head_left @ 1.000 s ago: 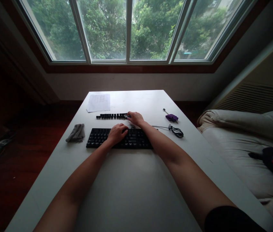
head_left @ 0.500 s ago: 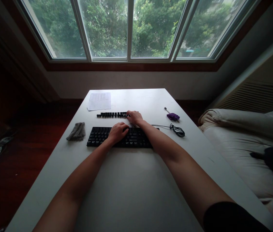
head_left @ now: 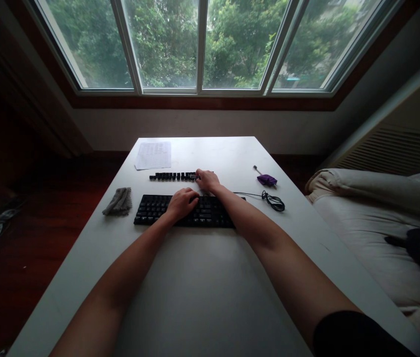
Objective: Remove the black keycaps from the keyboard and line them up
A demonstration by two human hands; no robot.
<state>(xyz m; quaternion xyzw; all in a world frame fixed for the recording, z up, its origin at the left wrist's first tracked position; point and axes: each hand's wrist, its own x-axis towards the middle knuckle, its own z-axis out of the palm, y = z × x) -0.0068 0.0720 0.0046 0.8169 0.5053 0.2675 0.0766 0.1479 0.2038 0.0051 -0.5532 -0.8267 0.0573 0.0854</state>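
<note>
A black keyboard (head_left: 152, 209) lies across the white table in front of me. My left hand (head_left: 183, 202) rests on its upper middle part, with loosely bent fingers lying over the keys. Beyond the keyboard, my right hand (head_left: 207, 180) reaches to the right part of a row of loose black keycaps (head_left: 168, 176). Thumb and fingers of that hand are closed together at the row; a small, partly shiny thing shows by the fingertips, too small to make out. My right forearm covers part of the keyboard's right side.
At the left lies a grey cloth (head_left: 118, 201), with a printed paper sheet (head_left: 153, 155) farther back. A coiled black cable (head_left: 273, 202) sits right of the keyboard. Behind it are a purple item (head_left: 267, 180) and a small brush-like stick (head_left: 257, 170). A pale sofa (head_left: 358, 223) stands beside the table.
Both hands stay in nearly the same place. The whole view has shifted very slightly; nothing on the table has visibly moved.
</note>
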